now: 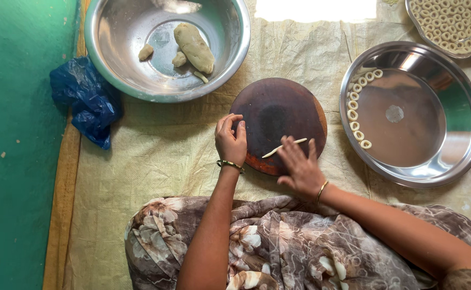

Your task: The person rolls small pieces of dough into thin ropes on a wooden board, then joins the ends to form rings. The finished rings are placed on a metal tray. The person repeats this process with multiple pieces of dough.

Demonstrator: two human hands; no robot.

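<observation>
A thin pale dough strip (284, 147) lies on a round dark wooden board (276, 110) in front of me. My right hand (300, 166) is flat and blurred, its fingers spread over the near end of the strip. My left hand (230, 140) rests at the board's left edge with fingers loosely curled, and I cannot see anything in it. Both wrists wear bangles.
A steel bowl (117, 64) at the back left holds a dough lump (193, 47) and small pieces. A steel plate (461, 134) at the right holds several dough rings (353, 115). Another tray of rings (453, 24) sits far right. A blue plastic bag (88, 102) lies left.
</observation>
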